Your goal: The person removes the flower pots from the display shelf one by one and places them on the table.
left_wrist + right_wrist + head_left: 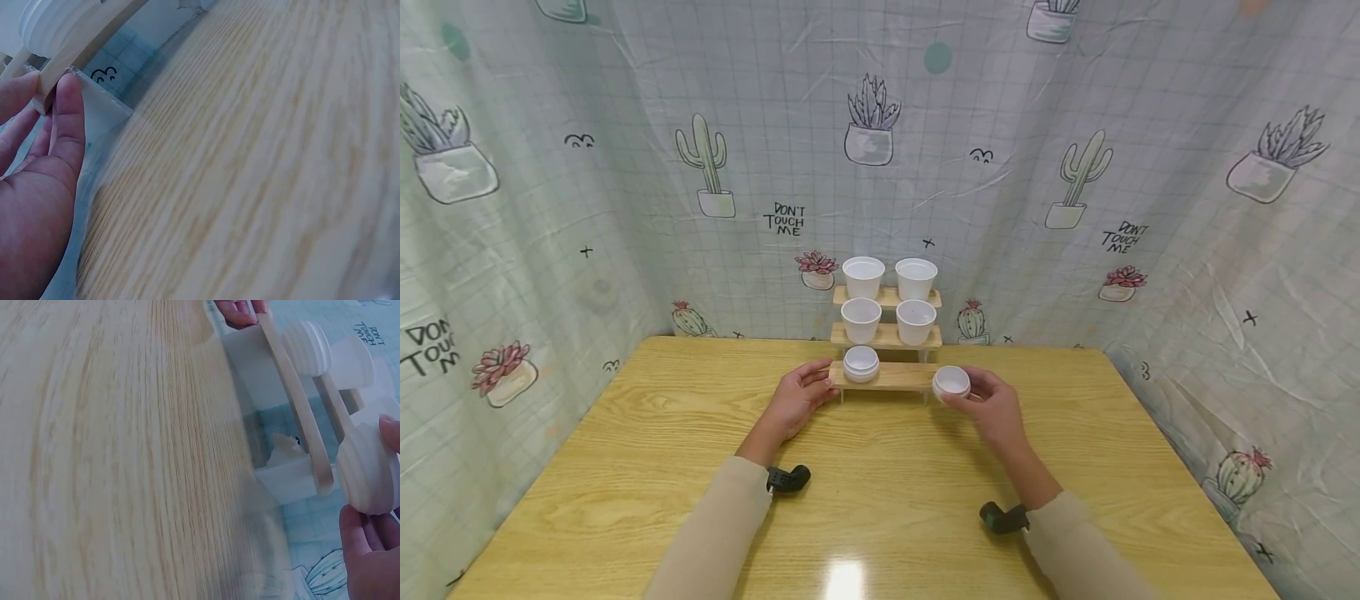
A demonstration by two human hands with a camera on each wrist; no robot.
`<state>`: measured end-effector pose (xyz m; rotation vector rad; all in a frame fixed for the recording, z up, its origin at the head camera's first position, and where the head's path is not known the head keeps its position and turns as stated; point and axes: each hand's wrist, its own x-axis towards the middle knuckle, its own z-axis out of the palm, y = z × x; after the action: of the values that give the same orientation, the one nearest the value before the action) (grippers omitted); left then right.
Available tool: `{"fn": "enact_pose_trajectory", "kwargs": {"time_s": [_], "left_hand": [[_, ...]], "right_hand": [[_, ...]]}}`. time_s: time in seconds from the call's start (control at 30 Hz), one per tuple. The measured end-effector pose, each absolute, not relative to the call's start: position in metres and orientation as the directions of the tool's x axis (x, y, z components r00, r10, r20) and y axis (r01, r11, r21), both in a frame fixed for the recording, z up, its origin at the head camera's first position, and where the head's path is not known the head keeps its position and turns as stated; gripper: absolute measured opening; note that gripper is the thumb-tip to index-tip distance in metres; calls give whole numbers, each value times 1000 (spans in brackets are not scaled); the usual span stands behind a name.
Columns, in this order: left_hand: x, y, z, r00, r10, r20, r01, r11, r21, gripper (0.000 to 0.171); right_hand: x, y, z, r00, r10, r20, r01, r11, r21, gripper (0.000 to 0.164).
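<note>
A three-tiered stand with wooden shelves (895,377) holds white cups. My left hand (793,402) pinches the left end of the lowest shelf between thumb and fingers, as the left wrist view also shows. On that shelf, near its left end, sits a low ribbed white bowl (861,365). My right hand (997,410) grips a second low white bowl (951,381) by its side, at the right end of the same shelf. In the right wrist view this ribbed bowl (367,469) is tilted in the frame, with the thumb and fingers around it.
Two taller white cups, left (861,321) and right (915,322), stand on the middle shelf. Another pair, left (863,277) and right (916,279), stands on the top shelf. Behind the wooden table (880,492) hangs a cactus-print curtain (880,200).
</note>
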<state>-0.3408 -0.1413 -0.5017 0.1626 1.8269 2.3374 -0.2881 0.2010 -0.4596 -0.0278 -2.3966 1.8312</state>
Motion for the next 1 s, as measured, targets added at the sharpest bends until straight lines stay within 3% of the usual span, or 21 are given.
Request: {"fn": "enact_pose_trajectory", "kwargs": {"time_s": [1.0], "left_hand": [[-340, -141, -502, -980, 197, -14, -63, -246, 967, 51]], "right_hand": [[-306, 173, -451, -988, 47, 148, -132, 245, -961, 59]]}}
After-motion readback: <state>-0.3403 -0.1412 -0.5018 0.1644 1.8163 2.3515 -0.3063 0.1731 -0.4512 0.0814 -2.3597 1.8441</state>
